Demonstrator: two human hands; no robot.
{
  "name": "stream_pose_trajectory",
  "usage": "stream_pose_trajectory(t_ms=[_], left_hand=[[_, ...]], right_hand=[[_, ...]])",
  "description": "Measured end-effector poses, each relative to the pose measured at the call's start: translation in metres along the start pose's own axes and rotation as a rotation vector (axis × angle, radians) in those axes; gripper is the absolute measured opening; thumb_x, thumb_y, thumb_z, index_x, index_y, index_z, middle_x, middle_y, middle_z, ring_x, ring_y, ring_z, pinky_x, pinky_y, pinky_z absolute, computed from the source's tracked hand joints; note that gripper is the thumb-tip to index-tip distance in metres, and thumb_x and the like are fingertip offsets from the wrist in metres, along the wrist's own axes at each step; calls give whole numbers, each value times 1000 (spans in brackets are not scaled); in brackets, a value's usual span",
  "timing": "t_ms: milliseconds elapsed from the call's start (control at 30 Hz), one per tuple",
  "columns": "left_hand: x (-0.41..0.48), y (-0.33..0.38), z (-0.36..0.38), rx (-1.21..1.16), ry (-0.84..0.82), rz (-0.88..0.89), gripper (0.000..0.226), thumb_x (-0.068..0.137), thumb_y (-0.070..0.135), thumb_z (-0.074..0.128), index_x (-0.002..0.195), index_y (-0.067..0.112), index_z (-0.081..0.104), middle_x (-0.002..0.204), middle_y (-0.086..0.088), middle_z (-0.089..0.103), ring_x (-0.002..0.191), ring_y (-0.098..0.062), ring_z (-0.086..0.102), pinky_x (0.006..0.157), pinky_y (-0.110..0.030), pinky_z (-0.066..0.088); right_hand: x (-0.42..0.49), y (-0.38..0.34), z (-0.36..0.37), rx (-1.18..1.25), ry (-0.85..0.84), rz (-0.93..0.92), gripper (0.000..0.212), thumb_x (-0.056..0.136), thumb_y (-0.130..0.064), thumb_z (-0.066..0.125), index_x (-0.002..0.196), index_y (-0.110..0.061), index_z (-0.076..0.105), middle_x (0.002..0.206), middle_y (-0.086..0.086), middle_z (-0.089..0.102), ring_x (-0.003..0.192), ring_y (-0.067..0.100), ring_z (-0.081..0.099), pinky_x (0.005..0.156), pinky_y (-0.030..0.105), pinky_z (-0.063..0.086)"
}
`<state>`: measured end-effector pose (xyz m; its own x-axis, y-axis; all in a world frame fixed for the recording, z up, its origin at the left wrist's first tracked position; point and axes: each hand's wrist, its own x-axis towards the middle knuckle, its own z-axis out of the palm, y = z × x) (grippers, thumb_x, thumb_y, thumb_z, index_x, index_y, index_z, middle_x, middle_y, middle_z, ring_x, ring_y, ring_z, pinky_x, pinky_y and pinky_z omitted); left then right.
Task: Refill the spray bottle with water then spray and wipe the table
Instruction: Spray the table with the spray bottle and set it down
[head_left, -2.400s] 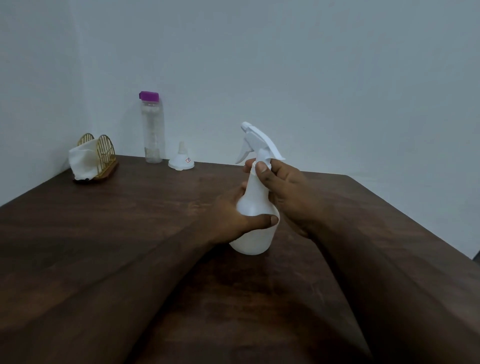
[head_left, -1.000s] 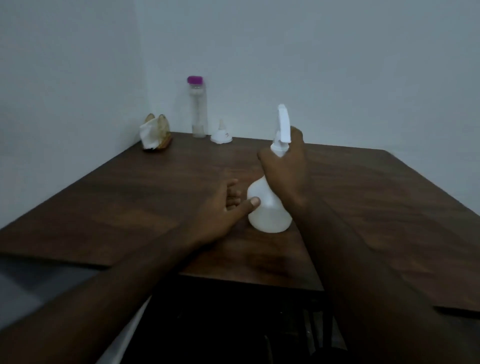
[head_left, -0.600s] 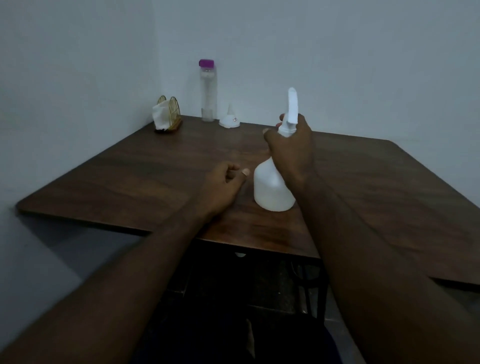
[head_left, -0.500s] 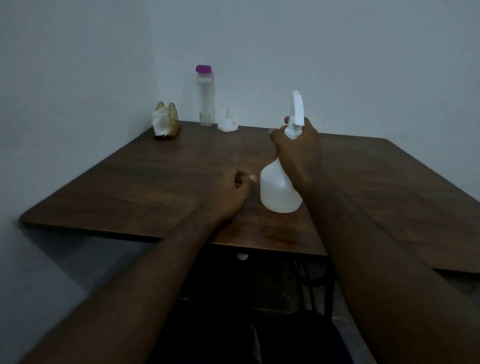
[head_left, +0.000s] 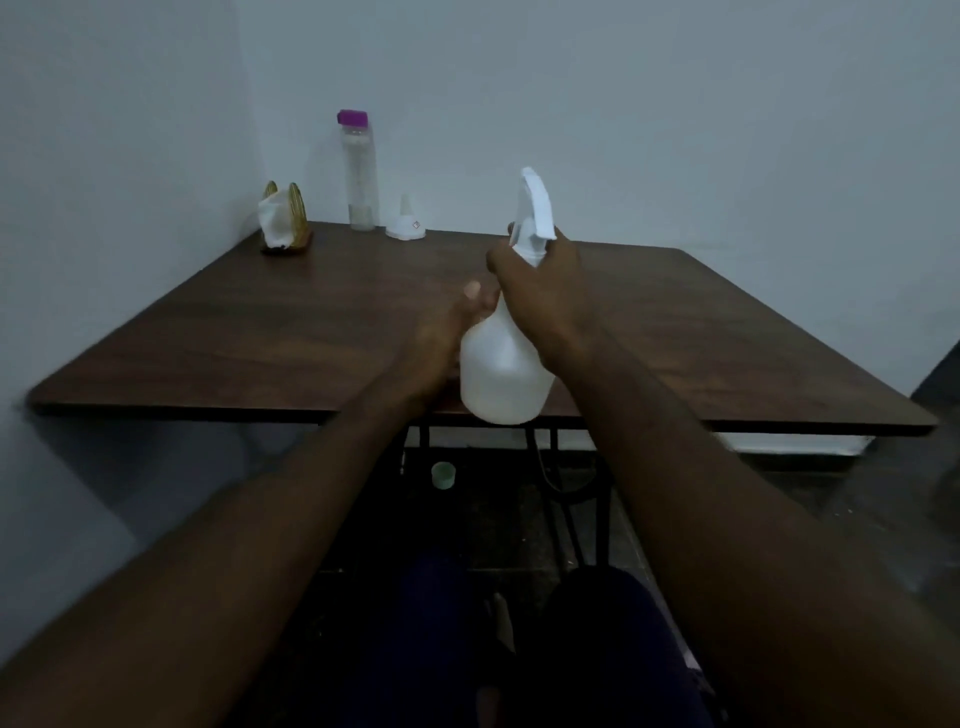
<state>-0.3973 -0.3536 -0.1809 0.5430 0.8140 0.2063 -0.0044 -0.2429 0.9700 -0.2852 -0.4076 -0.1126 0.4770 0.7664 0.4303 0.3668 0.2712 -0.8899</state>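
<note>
White plastic, opaque, so I can't read how much is inside the spray bottle (head_left: 506, 374). It stands upright at the near edge of the dark wood counter (head_left: 208, 332), whether resting or just lifted I can't tell. My right hand (head_left: 543, 296) is wrapped round its neck just under the trigger head (head_left: 537, 208). My left hand (head_left: 441, 343) lies against the body's left side with the thumb raised. Its fingers are hidden behind the bottle, so I can't say whether it grips. That two-handed hold suits twisting the head, which is still on, so I judge the refill not yet begun. The supplies wait well apart at the far corner: a clear bottle (head_left: 359, 176) with a purple cap (head_left: 352, 117), its level unclear, a white funnel (head_left: 405, 228) just beside it for pouring, and a gold holder (head_left: 297, 213) with a white cloth (head_left: 272, 221) for wiping.
</note>
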Motion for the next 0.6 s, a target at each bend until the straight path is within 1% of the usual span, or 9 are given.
stream_pose_trajectory(t_ms=[67,100,133,167,233,333,400,500,600], left_hand=[[-43,-4,11,79,-87,134,66,69,55,76,126,42,45,119,19,59,110,4,58,94,-22,49],[-59,-4,22,127,-61,175,82,64,51,83,129,51,34,127,25,51,114,10,52,93,-15,47],[-76,-2,31,167,-34,199,92,59,48,87,129,57,28,133,28,45,117,12,48,93,-14,46],[-90,-2,37,186,-7,229,95,57,47,89,129,57,28,136,27,44,119,10,48,94,-15,46],[-109,-6,47,153,50,254,90,53,45,90,128,43,39,131,19,53,114,5,54,90,-20,50],[-128,-3,62,58,-27,229,88,53,39,88,127,24,45,122,9,60,108,-5,61,85,-28,54],[-133,-4,71,15,-95,219,91,54,32,88,131,19,42,124,4,59,110,-10,62,83,-30,55],[-131,-4,80,-20,-128,184,89,55,27,85,130,15,39,123,3,58,109,-7,62,80,-21,53],[-128,-11,84,-10,-140,175,90,58,27,86,133,16,38,127,0,57,113,-12,60,84,-26,54]], right_hand=[[-19,-10,-12,105,-67,56,18,82,-9,59,96,2,58,71,9,54,60,21,57,56,30,50],[-28,-13,-17,152,-111,76,13,82,-9,59,93,-2,59,69,10,55,57,23,59,56,32,52],[-40,-17,-23,182,-144,91,11,82,-9,59,93,-6,59,67,9,57,55,23,61,56,34,54],[-51,-19,-28,201,-157,106,10,83,-10,60,92,-8,58,68,10,58,54,22,62,56,35,55],[-72,-23,-39,220,-114,148,13,84,-10,63,94,-15,55,71,12,59,54,19,63,55,36,56],[-94,-21,-60,274,-47,210,32,81,-12,70,108,-14,53,77,14,60,59,23,65,58,42,58],[-100,-19,-73,292,-129,266,34,78,-16,76,106,-12,56,77,14,63,60,26,65,63,44,58],[-98,-13,-86,310,-224,330,28,78,-21,79,98,-9,63,81,17,70,63,27,65,68,42,57],[-95,-7,-88,324,-326,394,24,83,-19,74,95,-2,64,90,21,71,66,26,66,71,40,58]])
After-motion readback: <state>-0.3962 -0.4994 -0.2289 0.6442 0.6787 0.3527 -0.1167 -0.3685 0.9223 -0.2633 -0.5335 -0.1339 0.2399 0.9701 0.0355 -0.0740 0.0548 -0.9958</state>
